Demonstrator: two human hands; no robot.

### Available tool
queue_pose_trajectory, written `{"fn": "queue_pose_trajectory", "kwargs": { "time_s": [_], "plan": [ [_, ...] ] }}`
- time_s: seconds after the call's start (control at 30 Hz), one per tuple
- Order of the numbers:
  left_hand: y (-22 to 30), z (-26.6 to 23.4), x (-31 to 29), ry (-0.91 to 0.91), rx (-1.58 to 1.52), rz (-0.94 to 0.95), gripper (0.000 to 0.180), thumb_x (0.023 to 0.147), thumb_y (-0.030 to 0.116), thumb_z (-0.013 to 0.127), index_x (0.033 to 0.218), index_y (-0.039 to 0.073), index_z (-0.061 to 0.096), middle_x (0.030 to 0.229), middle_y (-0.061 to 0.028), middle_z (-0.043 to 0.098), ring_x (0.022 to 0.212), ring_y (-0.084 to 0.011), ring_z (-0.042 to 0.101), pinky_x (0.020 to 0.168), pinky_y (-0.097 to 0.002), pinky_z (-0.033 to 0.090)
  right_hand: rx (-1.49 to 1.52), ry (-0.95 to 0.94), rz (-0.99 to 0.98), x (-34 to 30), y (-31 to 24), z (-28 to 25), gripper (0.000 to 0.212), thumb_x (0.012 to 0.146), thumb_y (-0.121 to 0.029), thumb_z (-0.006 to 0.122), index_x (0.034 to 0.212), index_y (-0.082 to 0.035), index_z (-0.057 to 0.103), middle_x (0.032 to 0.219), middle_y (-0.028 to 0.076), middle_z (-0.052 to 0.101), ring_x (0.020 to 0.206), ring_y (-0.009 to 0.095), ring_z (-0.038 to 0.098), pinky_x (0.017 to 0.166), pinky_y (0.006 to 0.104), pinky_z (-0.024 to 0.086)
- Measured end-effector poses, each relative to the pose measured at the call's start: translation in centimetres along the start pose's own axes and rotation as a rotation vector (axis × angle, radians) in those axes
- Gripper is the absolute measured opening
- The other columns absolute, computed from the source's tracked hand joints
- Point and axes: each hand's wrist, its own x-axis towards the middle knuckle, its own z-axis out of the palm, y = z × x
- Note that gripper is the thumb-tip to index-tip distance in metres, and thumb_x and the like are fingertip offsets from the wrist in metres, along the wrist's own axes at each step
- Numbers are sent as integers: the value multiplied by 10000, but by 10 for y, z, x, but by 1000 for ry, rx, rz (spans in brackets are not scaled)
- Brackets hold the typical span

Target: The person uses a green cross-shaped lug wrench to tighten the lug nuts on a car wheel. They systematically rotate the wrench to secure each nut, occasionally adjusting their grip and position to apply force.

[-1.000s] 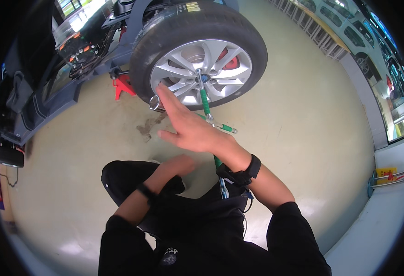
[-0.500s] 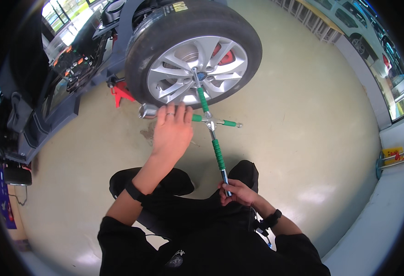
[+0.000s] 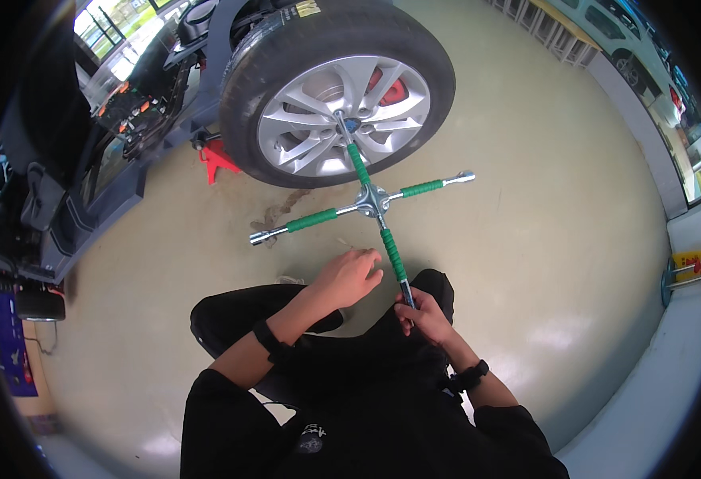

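A four-way lug wrench (image 3: 373,200) with green grips reaches from the wheel (image 3: 318,152) toward me. Its far end meets the silver rim near the hub, among the lug nut holes. My right hand (image 3: 424,314) is closed around the near end of the wrench. Beside the near arm, to its left, my left hand (image 3: 350,277) is off the wrench, fingers bent loosely and apart, holding nothing. The two side arms of the cross stretch left and right, untouched. A red brake caliper (image 3: 392,89) shows between the spokes.
The raised vehicle's body (image 3: 95,199) fills the left side. Under it stands a red jack stand (image 3: 220,160). A stained patch (image 3: 280,209) marks the floor below the wheel. At the right, a low wall (image 3: 636,128) runs past a yellow item (image 3: 688,264).
My left hand has let go of the wrench's left arm and dropped nearer to me. The cross has turned, its side arms now slanting up to the right. My right hand keeps its hold.
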Motion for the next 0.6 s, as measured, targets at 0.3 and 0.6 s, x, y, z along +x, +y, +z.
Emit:
{"fn": "queue_pose_trajectory", "kwargs": {
  "time_s": [0.3, 0.6],
  "plan": [
    [38, 113, 11, -220, -1718, -552, 271, 965, 311, 528, 1080, 66, 539, 838, -59, 627, 786, -219, 619, 737, -388, 511, 32, 237, -57, 28, -43, -94, 648, 979, -528, 371, 1312, 23, 448, 1291, 151, 537, 1180, 236, 523, 961, 372, 435],
    [71, 135, 1, 105, -1658, -542, 195, 973, 279, 516, 898, 106, 469, 658, 5, 494, 598, -120, 528, 582, -325, 477, 829, 520, -379, 141, -158, -148, 570, 959, -474, 417, 1236, 23, 389, 1190, 167, 502, 1085, 294, 524, 987, 444, 408]
  ]
}}
